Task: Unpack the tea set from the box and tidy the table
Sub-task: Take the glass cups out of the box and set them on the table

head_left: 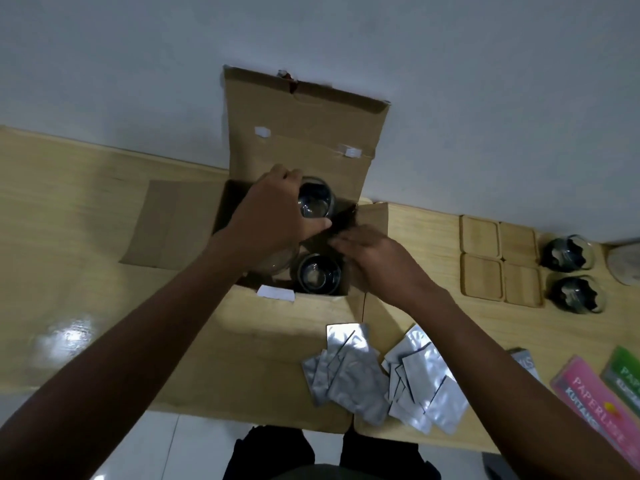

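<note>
Head view: my left hand (pixel 273 216) is wrapped around a glass cup (pixel 316 199) at the far side of the open cardboard box (pixel 301 143), thumb under its rim. My right hand (pixel 374 258) rests flat on the box's right wall, gripping nothing. I'd lift the cup straight up, bracing the box, to clear the second cup (pixel 318 274) inside. Two cups (pixel 568 252) already stand beside four wooden coasters (pixel 500 259). Past the foil sachets (pixel 349 372), a pink pack (pixel 588 400) reads "PAPERLINE".
</note>
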